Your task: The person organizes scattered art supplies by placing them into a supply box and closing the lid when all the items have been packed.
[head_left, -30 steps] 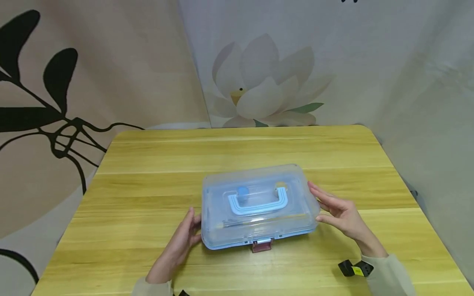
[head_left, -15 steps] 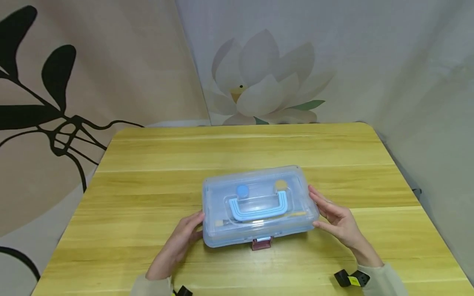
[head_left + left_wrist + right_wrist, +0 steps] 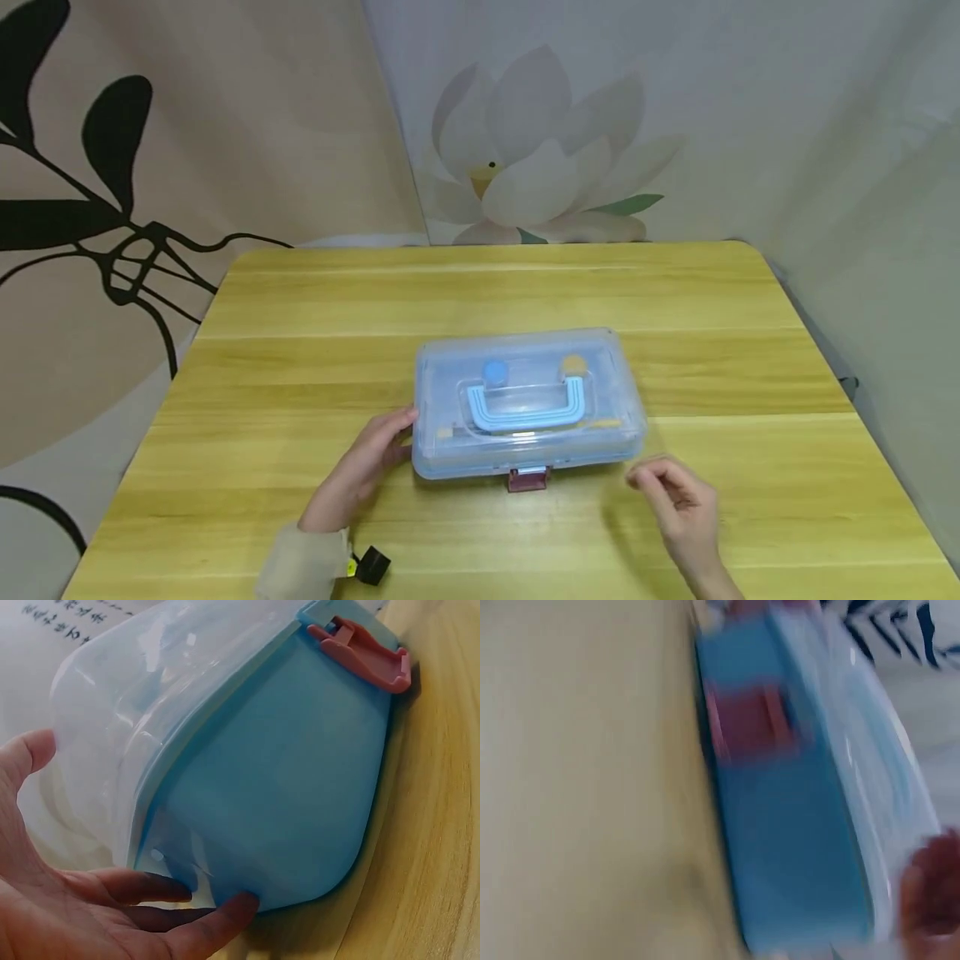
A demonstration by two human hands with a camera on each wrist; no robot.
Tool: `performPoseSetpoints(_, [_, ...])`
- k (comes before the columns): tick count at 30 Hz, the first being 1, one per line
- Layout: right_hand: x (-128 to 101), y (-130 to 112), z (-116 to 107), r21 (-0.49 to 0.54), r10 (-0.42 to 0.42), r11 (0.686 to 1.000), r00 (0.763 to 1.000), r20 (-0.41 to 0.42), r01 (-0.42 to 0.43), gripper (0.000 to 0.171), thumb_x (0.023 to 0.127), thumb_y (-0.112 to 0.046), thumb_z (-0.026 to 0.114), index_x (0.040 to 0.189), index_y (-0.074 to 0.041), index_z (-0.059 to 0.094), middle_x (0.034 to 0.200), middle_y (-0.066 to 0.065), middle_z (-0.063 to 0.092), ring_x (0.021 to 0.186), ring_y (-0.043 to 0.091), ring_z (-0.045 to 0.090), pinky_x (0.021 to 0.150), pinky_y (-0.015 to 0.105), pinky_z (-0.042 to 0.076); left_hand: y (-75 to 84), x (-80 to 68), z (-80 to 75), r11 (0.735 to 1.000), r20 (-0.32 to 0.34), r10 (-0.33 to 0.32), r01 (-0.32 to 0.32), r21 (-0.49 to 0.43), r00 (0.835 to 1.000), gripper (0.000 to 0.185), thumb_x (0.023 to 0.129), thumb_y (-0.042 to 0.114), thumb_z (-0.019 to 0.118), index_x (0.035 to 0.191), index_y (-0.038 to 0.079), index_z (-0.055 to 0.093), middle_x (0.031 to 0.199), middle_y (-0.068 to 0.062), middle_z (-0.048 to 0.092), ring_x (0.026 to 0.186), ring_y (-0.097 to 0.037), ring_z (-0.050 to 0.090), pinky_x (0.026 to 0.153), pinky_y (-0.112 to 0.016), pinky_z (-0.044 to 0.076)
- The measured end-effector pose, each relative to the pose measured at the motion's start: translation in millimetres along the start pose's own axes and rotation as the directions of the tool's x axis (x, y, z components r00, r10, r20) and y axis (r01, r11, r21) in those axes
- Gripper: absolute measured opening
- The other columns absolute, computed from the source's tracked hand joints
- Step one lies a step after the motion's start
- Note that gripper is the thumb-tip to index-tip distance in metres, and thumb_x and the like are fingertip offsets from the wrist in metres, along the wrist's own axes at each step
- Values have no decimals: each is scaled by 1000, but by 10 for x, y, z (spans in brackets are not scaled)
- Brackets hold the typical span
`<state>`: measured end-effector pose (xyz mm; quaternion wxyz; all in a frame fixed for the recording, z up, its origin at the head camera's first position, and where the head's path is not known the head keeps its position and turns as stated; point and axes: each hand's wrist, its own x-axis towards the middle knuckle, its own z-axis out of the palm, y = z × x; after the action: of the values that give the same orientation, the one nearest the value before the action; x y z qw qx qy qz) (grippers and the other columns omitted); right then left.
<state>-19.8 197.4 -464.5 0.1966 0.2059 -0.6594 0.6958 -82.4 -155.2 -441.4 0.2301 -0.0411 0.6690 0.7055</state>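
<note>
A plastic storage box (image 3: 528,454) with a clear lid and a blue base lies on the table in the head view. On its lid is a light blue handle (image 3: 528,417). A reddish latch (image 3: 367,656) juts out from the front side. My left hand (image 3: 371,458) touches the left end; in the left wrist view its fingertips (image 3: 240,904) rest low against the base, thumb beside the lid. My right hand (image 3: 682,508) is apart from the box, off its front right corner, fingers curled and holding nothing. The right wrist view is blurred.
Through the lid show a blue disc (image 3: 495,372), a yellowish disc (image 3: 574,365) and a slim stick (image 3: 600,423). The wooden table (image 3: 300,358) reaches back to a printed cloth (image 3: 300,125). A small black device (image 3: 371,567) sits at my left wrist.
My right hand has left the box's right end, moved toward me and curled its fingers. The box has settled flatter and turned slightly. My left hand stays at its left end.
</note>
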Motion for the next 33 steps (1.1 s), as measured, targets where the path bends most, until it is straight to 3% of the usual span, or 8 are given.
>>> performPoseSetpoints(2, [-100,-45,122,-49,261,965,956,133,-256,12,85,17,52,92,14,62,86,13,67,78,11,64,69,21,53,11,5,0,1000,-11,-2,2,0,1000,55,98,33,44,131,-11,46,131,-18,51,124,-27,44,99,-46,39])
performPoseSetpoints(4, [-155,-50,235,-120,505,863,826,251,-491,21,91,3,55,108,16,58,97,19,66,85,13,65,72,24,53,12,12,3,1000,-32,-12,12,-2,999,56,99,35,42,132,-11,45,133,-18,49,125,-27,42,100,-45,39])
performPoseSetpoints(7, [-159,-5,362,-156,697,706,640,323,-691,48,94,-10,55,128,20,39,116,29,56,99,24,63,81,27,52,-2,24,15,1000,-54,-27,26,-14,998,60,100,39,37,134,-10,41,136,-20,45,127,-30,39,100,-44,38])
performPoseSetpoints(11, [-126,68,455,-85,776,596,544,320,-799,59,94,-14,55,134,20,29,125,30,51,109,32,57,87,28,49,-19,38,40,1000,-49,-31,31,-4,998,65,101,45,30,138,-9,36,141,-24,37,133,-35,32,103,-46,34])
performPoseSetpoints(15, [-104,105,482,-57,802,552,512,308,-832,55,92,-13,56,131,20,34,118,25,55,106,30,58,86,32,50,-17,44,66,999,-32,-16,17,31,999,65,100,44,34,138,-9,36,145,-24,33,136,-36,26,106,-51,29])
performPoseSetpoints(22, [-107,122,458,-82,786,574,521,333,-815,39,89,-8,58,115,19,47,95,17,63,84,19,63,73,28,53,-14,32,80,999,-65,-13,15,39,998,62,98,41,41,135,-10,41,141,-26,39,133,-37,32,104,-51,32])
performPoseSetpoints(26, [-119,100,441,-54,761,590,532,372,-805,29,88,-6,59,104,19,52,85,20,65,71,13,63,65,24,52,-21,35,80,999,-64,-18,20,42,998,63,98,42,42,135,-10,41,141,-26,39,133,-37,32,104,-51,32])
performPoseSetpoints(33, [-108,9,390,-20,664,683,609,435,-730,29,90,-6,59,103,19,54,84,20,66,70,10,64,66,25,53,-33,22,76,999,-79,-13,16,38,997,61,98,40,41,133,-11,43,137,-25,43,130,-37,37,102,-50,34])
